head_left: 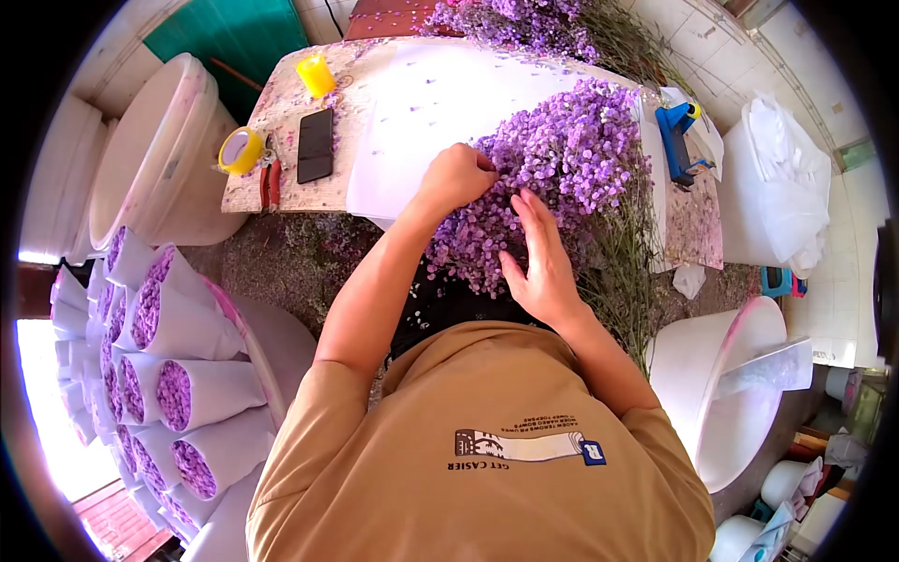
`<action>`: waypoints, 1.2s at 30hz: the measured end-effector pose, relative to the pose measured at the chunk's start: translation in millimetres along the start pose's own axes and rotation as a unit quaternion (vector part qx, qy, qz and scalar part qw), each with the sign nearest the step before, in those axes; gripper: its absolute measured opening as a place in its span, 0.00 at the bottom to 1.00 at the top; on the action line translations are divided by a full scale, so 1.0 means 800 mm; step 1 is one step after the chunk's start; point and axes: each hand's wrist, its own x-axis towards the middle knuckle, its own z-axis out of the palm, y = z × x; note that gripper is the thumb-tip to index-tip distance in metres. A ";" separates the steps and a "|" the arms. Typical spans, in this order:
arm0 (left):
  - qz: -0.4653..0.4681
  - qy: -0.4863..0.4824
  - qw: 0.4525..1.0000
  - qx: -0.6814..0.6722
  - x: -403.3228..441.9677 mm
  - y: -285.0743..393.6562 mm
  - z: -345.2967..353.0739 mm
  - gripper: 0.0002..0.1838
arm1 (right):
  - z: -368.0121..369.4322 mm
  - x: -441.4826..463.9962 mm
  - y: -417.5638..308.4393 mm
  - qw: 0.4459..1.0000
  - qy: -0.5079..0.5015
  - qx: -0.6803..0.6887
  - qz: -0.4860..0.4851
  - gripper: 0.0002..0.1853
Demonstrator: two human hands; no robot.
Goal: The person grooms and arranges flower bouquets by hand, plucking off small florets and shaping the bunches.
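A large bunch of small purple flowers [571, 140] lies over the right part of the white paper [403, 122] and hangs past the table's front edge, its green stems [623, 281] pointing down to the right. On the bunch's left side rests my left hand [458, 177], its fingers curled in against the blossoms; whatever they hold is hidden. My right hand [543, 267] lies against the front of the bunch with thumb and fingers spread, and nothing is gripped in it.
On the table's left are a black phone [316, 146], red pliers [271, 178] and yellow tape rolls [241, 151]. A blue tape dispenser [676, 145] stands at the right. Wrapped purple bouquets [206, 393] fill the lower left. White tubs [154, 159] flank the table.
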 end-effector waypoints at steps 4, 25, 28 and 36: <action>0.018 -0.003 0.999 -0.034 -0.003 0.000 -0.006 0.15 | -0.011 -0.004 -0.003 1.000 0.009 0.011 -0.016 0.35; 0.044 -0.104 0.851 -0.513 -0.025 0.099 -0.070 0.07 | -0.074 0.018 0.047 0.985 0.123 -0.117 -0.009 0.26; 0.160 -0.056 0.954 -0.249 0.020 0.139 -0.042 0.11 | -0.081 0.018 0.043 0.984 0.127 -0.125 -0.007 0.26; 0.276 -0.023 0.945 0.173 0.082 0.174 0.014 0.11 | -0.104 0.024 0.050 0.973 0.214 -0.089 -0.009 0.29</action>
